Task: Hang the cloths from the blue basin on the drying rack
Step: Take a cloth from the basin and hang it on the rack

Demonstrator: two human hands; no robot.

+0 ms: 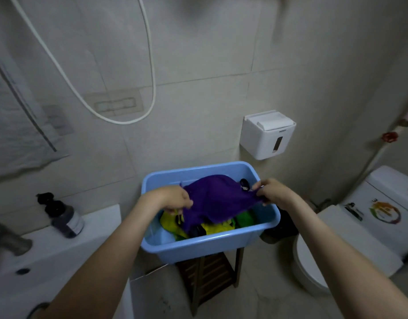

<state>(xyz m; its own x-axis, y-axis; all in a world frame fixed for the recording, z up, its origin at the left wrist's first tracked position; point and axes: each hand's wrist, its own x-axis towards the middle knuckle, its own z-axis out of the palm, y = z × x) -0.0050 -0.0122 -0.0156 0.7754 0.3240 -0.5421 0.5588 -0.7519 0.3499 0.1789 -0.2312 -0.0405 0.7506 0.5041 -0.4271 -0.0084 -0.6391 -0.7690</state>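
Pinching opposite edges of a purple cloth point(219, 199), the left hand point(175, 199) grips its nine o'clock side and the right hand point(271, 192) its three o'clock side, both with fingers curled round the fabric. The cloth is spread between them over the blue basin point(198, 244), its lower edge (at six o'clock) hanging over yellow cloths point(212, 227) and a green cloth point(244, 218) inside. The basin sits on a wooden stool point(210, 272), with a toilet point(350, 238) at its three o'clock.

Glossy plastic basin point(205, 246); matt purple cloth point(218, 199) (soft); slatted wooden stand point(212, 275).
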